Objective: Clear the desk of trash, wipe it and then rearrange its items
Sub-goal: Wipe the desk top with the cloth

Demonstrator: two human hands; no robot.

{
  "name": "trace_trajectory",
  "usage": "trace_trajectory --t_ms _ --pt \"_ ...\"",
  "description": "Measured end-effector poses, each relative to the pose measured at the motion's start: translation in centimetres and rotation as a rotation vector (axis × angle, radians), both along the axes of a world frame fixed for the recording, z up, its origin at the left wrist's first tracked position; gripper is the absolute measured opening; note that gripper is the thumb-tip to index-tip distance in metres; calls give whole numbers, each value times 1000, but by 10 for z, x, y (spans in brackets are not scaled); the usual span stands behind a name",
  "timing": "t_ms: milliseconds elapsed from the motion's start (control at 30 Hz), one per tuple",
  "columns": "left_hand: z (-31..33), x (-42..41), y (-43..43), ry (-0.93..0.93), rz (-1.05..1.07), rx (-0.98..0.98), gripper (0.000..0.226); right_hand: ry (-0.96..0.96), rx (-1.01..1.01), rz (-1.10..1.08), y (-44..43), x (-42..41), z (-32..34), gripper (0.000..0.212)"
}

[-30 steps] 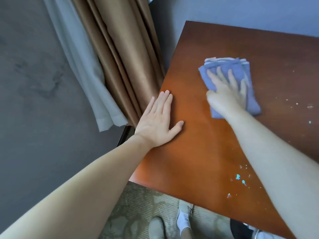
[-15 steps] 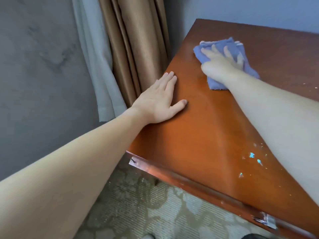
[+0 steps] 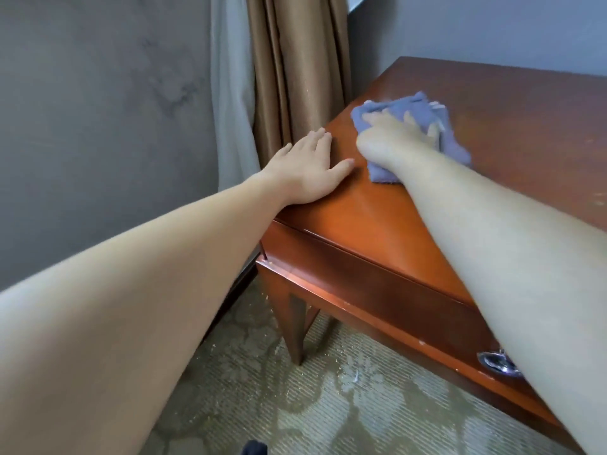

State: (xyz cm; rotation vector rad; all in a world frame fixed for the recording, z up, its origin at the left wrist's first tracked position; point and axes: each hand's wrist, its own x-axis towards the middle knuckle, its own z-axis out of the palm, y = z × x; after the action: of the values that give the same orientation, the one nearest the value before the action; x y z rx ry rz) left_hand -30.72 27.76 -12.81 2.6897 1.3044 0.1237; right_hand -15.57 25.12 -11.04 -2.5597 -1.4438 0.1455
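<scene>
A folded blue cloth (image 3: 417, 108) lies on the reddish-brown wooden desk (image 3: 512, 123) near its left edge. My right hand (image 3: 394, 139) presses flat on top of the cloth, fingers spread over it. My left hand (image 3: 312, 170) rests palm down on the desk's near left corner, fingers apart, holding nothing. The two hands are a short gap apart. A few pale crumbs (image 3: 597, 200) dot the desk at the far right.
Brown and white curtains (image 3: 295, 70) hang just left of the desk against a grey wall. A drawer front with a metal handle (image 3: 497, 362) runs below the desktop. A desk leg (image 3: 294, 323) stands on patterned carpet (image 3: 295, 405).
My right hand has slid the cloth left and nearer, toward my left hand. My head has dropped lower and back, so the drawer front and leg show. My left hand has stayed put.
</scene>
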Motion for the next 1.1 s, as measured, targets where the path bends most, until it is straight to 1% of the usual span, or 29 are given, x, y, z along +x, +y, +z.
trace_trajectory --t_ms 33,67,100,133,200,233,267,333,367,400,433,467,500,600,667,733,833,867,933,967,1000,1067,1100 --pt "-1 -6 -7 -6 -11 -1 82 -49 -19 85 -5 -22 -1 22" --pt "-3 -15 -15 -10 -24 21 89 -75 4 244 -16 -33 -5 31" --pt "-3 -24 -19 4 -56 -2 99 -45 9 375 -31 -41 -5 41" --pt "0 -34 -25 20 -77 -38 110 33 -3 448 -52 -38 1 47" --pt "7 -52 -40 96 -84 -118 127 266 3 556 -88 -11 13 54" --pt "9 -60 -49 132 -95 -128 130 316 5 564 -105 3 16 58" --pt "10 -64 -56 144 -101 -130 132 302 -11 530 -115 14 15 59" --pt "5 -68 -64 131 -113 -89 137 156 -30 362 -115 21 12 56" --pt "3 -68 -66 119 -114 -74 140 73 -27 248 -109 14 8 56" --pt "0 -68 -65 99 -109 -55 143 30 -7 127 -101 0 5 56" --pt "-2 -68 -64 85 -102 -40 145 21 15 21 -94 -19 3 58" --pt "-3 -67 -62 72 -98 -35 148 23 20 -19 -90 -41 5 61" --pt "-4 -68 -60 59 -96 -34 150 21 19 17 -88 -62 5 63" --pt "-6 -67 -52 -49 -84 -56 160 -19 16 333 -96 -99 2 61" --pt "-3 -68 -53 -119 -43 -115 164 56 -27 433 -108 -100 6 60" --pt "-2 -71 -54 -138 -21 -142 158 83 -32 481 -121 -98 8 59" --pt "3 -78 -66 -74 -64 -167 138 101 -9 540 -135 -93 7 56" --pt "5 -81 -70 -58 -62 -195 128 144 10 557 -140 -91 7 54" --pt "17 -84 -78 -11 -34 -233 103 326 99 542 -151 -80 11 43" --pt "25 -84 -80 -32 -28 -230 90 395 166 507 -158 -71 13 35" --pt "32 -82 -81 -97 -25 -210 80 394 235 467 -164 -60 16 28" --pt "40 -66 -84 -266 -6 -177 65 291 323 375 -180 -34 24 25" --pt "42 -52 -88 -288 -16 -159 58 250 344 315 -191 -21 28 26"
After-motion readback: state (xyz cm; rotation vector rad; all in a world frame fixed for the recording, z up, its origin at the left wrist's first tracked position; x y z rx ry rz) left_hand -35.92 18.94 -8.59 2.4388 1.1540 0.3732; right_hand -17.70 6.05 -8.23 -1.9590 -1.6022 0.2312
